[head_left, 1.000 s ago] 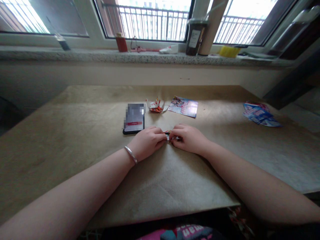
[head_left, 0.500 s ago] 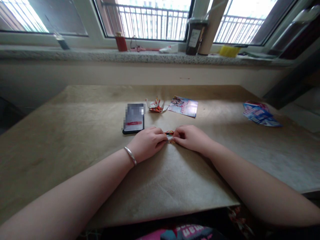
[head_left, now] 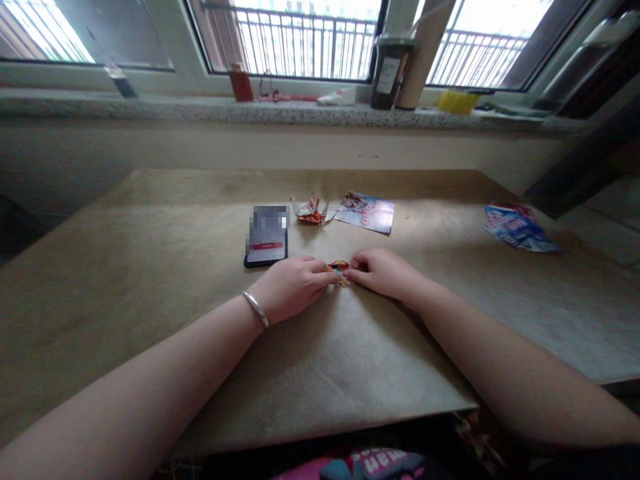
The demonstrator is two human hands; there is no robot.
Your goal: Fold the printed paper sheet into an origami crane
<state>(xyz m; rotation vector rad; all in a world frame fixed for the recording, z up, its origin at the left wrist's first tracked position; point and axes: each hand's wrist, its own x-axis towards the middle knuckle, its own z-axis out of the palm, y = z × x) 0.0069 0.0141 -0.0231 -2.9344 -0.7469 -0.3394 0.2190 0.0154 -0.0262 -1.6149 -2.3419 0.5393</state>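
Note:
A small folded piece of colourful printed paper [head_left: 340, 273] lies on the table between my hands. My left hand [head_left: 296, 283] has its fingers closed on the paper's left side, with a silver bangle on the wrist. From the right, my right hand [head_left: 381, 272] pinches the paper's other side between thumb and forefinger. My fingers cover much of it, so its full shape is hidden. Just beyond, a folded paper crane [head_left: 313, 212] stands beside a flat printed paper sheet [head_left: 366, 213].
Left of the crane lies a phone [head_left: 268, 238], its screen blurred out. A fanned pile of blue printed packets [head_left: 520, 228] rests at the right of the table [head_left: 125, 287]. On the windowsill [head_left: 170, 110] stand a dark lidded container [head_left: 391, 73], a red bottle [head_left: 241, 85] and a yellow object [head_left: 457, 101].
My left hand's fingers have shifted slightly on the paper, and more of its coloured surface shows. My right hand has barely moved.

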